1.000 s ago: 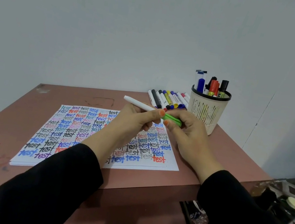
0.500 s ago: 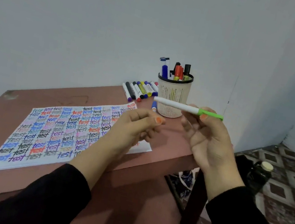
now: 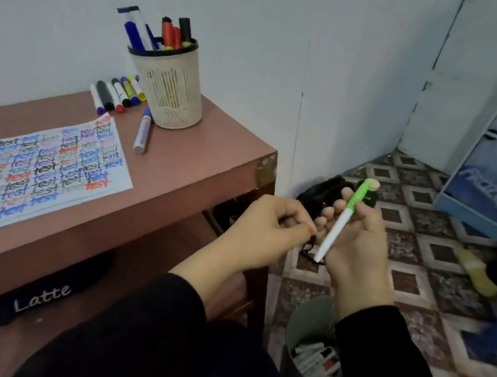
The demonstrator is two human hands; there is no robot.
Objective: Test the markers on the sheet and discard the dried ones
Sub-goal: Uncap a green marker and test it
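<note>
Item: green-capped marker (image 3: 341, 224), white barrel, held in the right hand (image 3: 359, 251) at centre-right of the frame, past the right edge of the table (image 3: 200, 153) and over the floor. Grip: fingers and thumb curled round the barrel's middle, pinching it. Long axis: steeply tilted, green cap toward the upper right, white tail toward the lower left. Key relation: the bin (image 3: 310, 319) stands on the floor directly below the grip, at lower centre-right, with discarded markers (image 3: 315, 359) already in it (the right sleeve overlaps its rim, so the mouth is partly hidden). Judged next: a drop, tail first, which the right hand is better placed to make. Left hand (image 3: 265, 234): just beside the marker's tail, fingers curled toward the thumb, nothing seen in them; it sits near the drop line. Elsewhere: sheet (image 3: 28, 169) of "test" marks at left, cup of markers (image 3: 171, 88) and row of markers (image 3: 117, 95) at upper left, one loose marker (image 3: 143, 135) beside the cup.
</note>
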